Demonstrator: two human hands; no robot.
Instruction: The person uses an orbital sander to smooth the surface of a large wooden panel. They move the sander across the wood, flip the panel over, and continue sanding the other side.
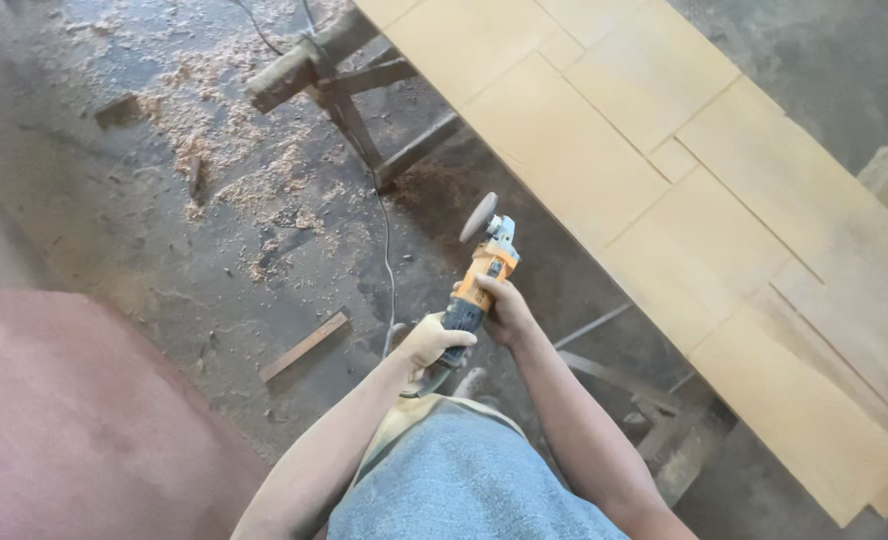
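Note:
I hold an orange and grey angle grinder (486, 266) in front of me with both hands. My left hand (430, 343) grips its dark rear handle, and my right hand (504, 309) wraps the orange body. The round sanding disc (478, 217) at the tool's tip points away from me and hangs in the air, apart from the wood. A long pale wooden panel (664, 150), made of several joined boards, lies to the right of the grinder and runs diagonally across the view.
A wooden sawhorse (334, 80) holds up the panel's far end. Wood shavings (224, 130) and a loose wood strip (304, 346) lie on the dirt floor. The grinder's cord (388, 260) trails across the ground. A reddish surface (74, 420) fills the lower left.

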